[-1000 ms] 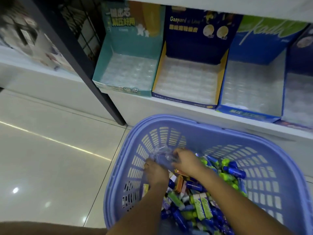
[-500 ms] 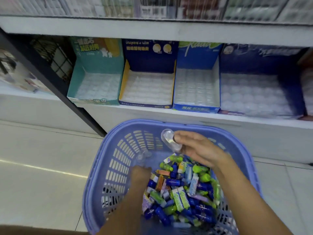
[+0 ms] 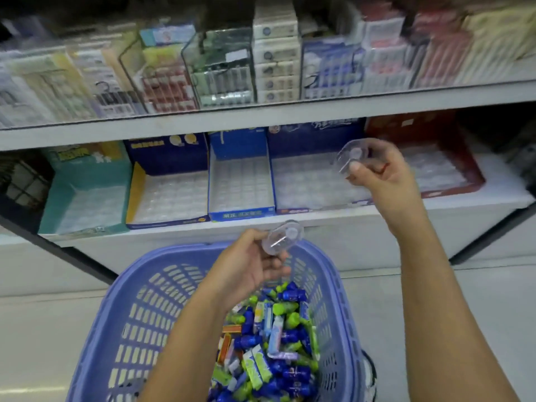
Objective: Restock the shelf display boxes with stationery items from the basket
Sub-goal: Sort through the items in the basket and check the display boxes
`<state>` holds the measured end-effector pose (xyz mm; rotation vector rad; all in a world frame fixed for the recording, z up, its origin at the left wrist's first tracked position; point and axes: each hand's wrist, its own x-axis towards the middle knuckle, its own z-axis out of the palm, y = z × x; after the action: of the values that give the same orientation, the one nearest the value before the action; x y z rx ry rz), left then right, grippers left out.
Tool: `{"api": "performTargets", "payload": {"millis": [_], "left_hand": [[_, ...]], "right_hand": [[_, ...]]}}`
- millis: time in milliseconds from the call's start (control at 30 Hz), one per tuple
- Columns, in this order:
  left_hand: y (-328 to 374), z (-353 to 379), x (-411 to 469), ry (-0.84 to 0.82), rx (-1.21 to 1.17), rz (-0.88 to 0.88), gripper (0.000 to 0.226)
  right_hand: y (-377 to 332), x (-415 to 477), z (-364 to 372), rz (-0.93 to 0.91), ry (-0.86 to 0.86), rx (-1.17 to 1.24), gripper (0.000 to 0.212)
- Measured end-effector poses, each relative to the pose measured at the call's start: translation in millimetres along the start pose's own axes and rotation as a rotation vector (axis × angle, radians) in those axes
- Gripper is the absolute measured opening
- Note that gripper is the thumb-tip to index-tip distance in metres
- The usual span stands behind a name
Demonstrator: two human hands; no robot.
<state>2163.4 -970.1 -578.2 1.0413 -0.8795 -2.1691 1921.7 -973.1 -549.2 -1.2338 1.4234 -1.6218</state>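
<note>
A lilac plastic basket (image 3: 139,309) stands on the floor below me, holding several small blue, green and white stationery items (image 3: 269,340). My left hand (image 3: 252,265) pinches a clear oval item (image 3: 282,237) above the basket's far rim. My right hand (image 3: 380,175) holds a second clear oval item (image 3: 352,155), raised in front of the dark blue display box (image 3: 316,181). On the low shelf stand a teal box (image 3: 87,198), a navy-and-yellow box (image 3: 168,192), a blue box (image 3: 240,181) and a red box (image 3: 441,169), each lined with a clear blister tray.
The white shelf board (image 3: 261,114) above carries packed rows of boxed pens and refills (image 3: 220,71). A black shelf post (image 3: 72,256) slants down at the left. Pale floor tiles (image 3: 43,343) lie around the basket.
Both hands have risen out of the basket, each with a clear item. The right hand moved up and right to the dark blue box. The view tilted up to show the upper shelf.
</note>
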Motion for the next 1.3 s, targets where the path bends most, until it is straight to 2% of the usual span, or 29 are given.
{"api": "performTargets", "payload": {"millis": [67,133,300,400,467,600,733,867,1067,1133,1200,1233,1267,1300], "left_hand": [[8.8,24.6,12.5,0.022,0.053,0.044,0.031],[13.0,43.0,24.9,0.065,0.111,0.105,0.031],[13.6,72.8,52.3,0.085,0.218,0.270,0.034],[10.8,88.6,68.6,0.038,0.265,0.298,0.027],[8.6,98.1,78.8,0.009,0.299,0.291,0.021],[6.9,109.6,93.0,-0.024,0.321,0.262,0.020],[6.4,111.7,103.9,0.055,0.292,0.293,0.020],[6.7,106.8,111.2,0.132,0.320,0.317,0.021],[4.5,114.0,116.8,0.126,0.284,0.320,0.017],[4.8,118.8,118.6,0.114,0.311,0.334,0.013],[6.0,124.9,122.2,0.124,0.324,0.360,0.007],[6.6,129.0,124.8,0.139,0.334,0.382,0.005],[6.7,134.2,128.5,0.160,0.355,0.413,0.003],[6.4,139.7,133.1,0.190,0.394,0.452,0.004]], "right_hand": [[-2.6,16.7,-32.9,-0.028,0.156,-0.129,0.028],[-6.1,35.2,-64.5,-0.032,0.231,-0.261,0.027],[-2.4,75.0,-112.8,-0.077,0.191,-0.464,0.019],[13.0,98.6,-125.4,-0.016,0.195,-0.798,0.026],[24.8,107.7,-127.3,-0.011,0.189,-0.920,0.024],[43.4,119.1,-123.1,-0.086,0.162,-0.889,0.020],[55.5,126.6,-123.1,-0.113,0.004,-0.820,0.028],[59.5,131.7,-126.7,-0.149,-0.033,-0.833,0.027],[66.1,125.1,-117.6,-0.079,0.017,-0.866,0.031],[59.6,126.1,-113.5,-0.065,0.020,-0.974,0.031],[49.7,122.2,-108.3,-0.074,0.139,-1.053,0.029],[40.6,116.6,-104.8,-0.043,0.207,-0.976,0.030],[30.8,109.9,-100.9,0.023,0.222,-0.779,0.032],[19.4,101.8,-96.4,0.119,0.158,-0.519,0.037]]}}
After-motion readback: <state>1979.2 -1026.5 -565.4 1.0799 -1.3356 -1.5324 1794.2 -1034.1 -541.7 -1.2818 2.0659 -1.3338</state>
